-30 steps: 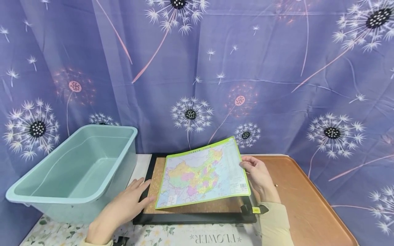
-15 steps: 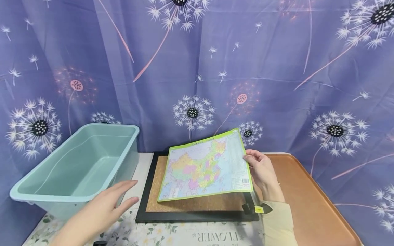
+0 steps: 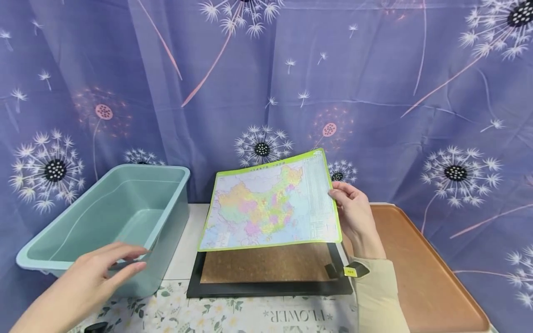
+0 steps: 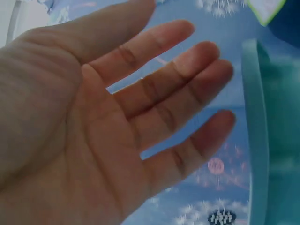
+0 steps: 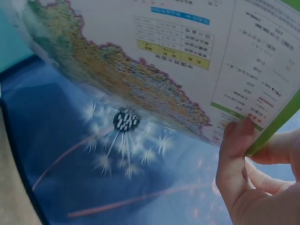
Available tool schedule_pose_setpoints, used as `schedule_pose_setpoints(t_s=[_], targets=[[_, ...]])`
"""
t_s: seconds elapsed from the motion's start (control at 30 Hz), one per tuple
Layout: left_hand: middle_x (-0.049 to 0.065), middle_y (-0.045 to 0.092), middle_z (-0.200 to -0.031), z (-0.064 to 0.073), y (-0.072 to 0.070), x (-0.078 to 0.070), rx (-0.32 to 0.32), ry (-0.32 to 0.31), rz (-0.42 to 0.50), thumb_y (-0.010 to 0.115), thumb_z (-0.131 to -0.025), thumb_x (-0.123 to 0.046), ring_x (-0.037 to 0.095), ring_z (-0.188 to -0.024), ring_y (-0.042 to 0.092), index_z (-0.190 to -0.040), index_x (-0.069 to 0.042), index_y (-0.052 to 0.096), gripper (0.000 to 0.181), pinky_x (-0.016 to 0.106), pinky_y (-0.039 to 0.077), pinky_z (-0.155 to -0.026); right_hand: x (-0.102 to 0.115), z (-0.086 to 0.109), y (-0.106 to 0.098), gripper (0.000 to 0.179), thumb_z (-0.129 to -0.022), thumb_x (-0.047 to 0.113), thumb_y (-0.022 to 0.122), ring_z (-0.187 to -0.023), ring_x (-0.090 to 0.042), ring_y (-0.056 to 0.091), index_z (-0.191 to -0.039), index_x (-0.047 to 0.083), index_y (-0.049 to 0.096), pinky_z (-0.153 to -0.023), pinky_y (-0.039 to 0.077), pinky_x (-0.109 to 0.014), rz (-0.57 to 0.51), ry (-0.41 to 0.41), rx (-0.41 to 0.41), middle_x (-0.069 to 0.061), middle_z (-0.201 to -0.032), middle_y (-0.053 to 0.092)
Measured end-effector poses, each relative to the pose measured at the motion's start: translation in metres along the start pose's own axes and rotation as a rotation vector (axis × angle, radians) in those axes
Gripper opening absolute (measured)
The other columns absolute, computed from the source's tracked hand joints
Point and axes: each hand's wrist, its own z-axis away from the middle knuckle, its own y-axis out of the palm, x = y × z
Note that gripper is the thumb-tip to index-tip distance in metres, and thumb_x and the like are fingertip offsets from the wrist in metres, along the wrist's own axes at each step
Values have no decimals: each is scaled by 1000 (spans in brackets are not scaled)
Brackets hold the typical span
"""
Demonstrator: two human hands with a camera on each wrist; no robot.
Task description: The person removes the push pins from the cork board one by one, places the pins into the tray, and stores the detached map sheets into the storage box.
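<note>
My right hand [image 3: 356,215] pinches the right edge of a green-bordered map sheet [image 3: 258,208], thumb on the front and fingers behind. The sheet is held up at a tilt over a black-framed cork board [image 3: 266,266] and hides the board's far part. In the right wrist view the back of the map [image 5: 140,70] shows a relief print and tables, with my fingertips [image 5: 238,133] on its corner. My left hand [image 3: 100,270] is by the near right rim of the teal tub, holding nothing. The left wrist view shows its palm [image 4: 103,126] with fingers loosely spread.
The empty teal tub [image 3: 172,240] stands at the left. A copper-brown tray [image 3: 416,263] lies at the right, under my right forearm. A floral cloth [image 3: 208,314] covers the table front, and a blue dandelion curtain [image 3: 266,92] hangs behind.
My right hand has raised the map sheet off the cork board, up and away. My left hand has left the board's left side and moved left to the tub.
</note>
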Motion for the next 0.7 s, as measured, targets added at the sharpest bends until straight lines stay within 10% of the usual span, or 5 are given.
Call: schedule_pose_setpoints(t_s=[0.3,0.7], targets=[[-21,60,-88,8,-4,31,-112,49,-64,81,-81,-18,-5,-76,54,-88,-33,69,20,25,47,-57,14,-2,33,11,-96,-4,56,-68,-15,67,-102,1,63,-56,55,-24,-77,-40,-1,-7,-86,69],[-24,55,-82,5,2,52,-184,146,-22,87,-71,-12,-5,-71,51,-79,-35,66,32,15,39,-57,23,-8,76,11,-94,-7,54,-64,-14,65,-102,-3,61,-54,52,-22,-145,-61,-2,-8,-82,68]])
